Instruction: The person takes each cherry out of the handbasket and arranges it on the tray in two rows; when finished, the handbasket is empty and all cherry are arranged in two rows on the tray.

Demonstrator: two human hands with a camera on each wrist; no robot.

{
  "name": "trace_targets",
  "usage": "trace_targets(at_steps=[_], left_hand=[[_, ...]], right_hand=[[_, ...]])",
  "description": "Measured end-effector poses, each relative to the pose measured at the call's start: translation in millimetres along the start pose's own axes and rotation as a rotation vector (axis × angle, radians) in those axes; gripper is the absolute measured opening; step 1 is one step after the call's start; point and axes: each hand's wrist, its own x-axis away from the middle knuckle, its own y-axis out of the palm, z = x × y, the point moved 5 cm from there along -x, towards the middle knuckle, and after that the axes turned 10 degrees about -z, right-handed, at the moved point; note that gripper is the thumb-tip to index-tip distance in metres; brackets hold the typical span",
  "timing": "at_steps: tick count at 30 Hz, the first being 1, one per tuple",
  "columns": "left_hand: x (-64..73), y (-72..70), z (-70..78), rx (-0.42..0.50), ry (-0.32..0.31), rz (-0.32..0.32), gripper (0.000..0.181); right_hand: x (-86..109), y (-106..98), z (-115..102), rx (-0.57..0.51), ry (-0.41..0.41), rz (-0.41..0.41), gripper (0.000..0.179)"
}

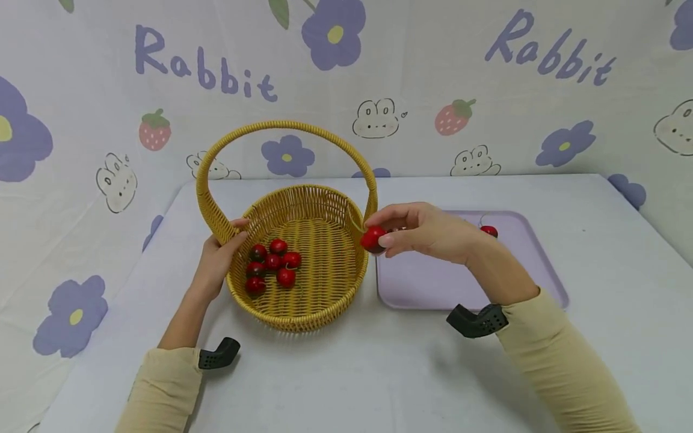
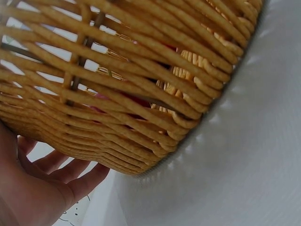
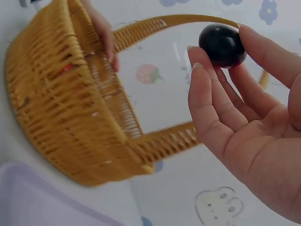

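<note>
My right hand [image 1: 433, 234] pinches a red cherry [image 1: 373, 239] with a green stem between thumb and fingers, at the right rim of a yellow wicker basket [image 1: 295, 322]. In the right wrist view this cherry [image 3: 222, 45] looks dark underneath. At the basket's left side, my left hand [image 1: 215, 264] grips the rim by the foot of the tall handle [image 1: 287, 124]. Several red cherries [image 1: 286, 277] lie together on the left part of the basket floor. The left wrist view has the left fingers [image 2: 89, 181] against the woven wall.
A lilac tray [image 1: 417, 294] lies right of the basket, partly behind the right forearm. One cherry [image 1: 489, 231] shows at its far side. A printed cloth backdrop [image 1: 411, 72] rises behind the white table [image 1: 335, 385]. Black devices [image 1: 476, 320] sit at both sleeve cuffs.
</note>
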Motion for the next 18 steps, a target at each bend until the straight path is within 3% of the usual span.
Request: trace_targets(at_steps=[3,9,18], left_hand=[[-0.5,0.0,-0.1,0.001,-0.002,0.002,0.044],[1.0,-0.2,-0.8,0.001,-0.008,0.007,0.044],[0.5,-0.2,0.0,-0.001,0.0,0.007,0.044]], right_hand=[[11.9,-10.9,-8.1,-0.012,-0.049,0.016,0.03],[35.8,-30.6,-11.1,0.012,-0.035,0.126,0.026],[65.5,-58.1,10.5,-0.087,-0.069,0.22,0.029]])
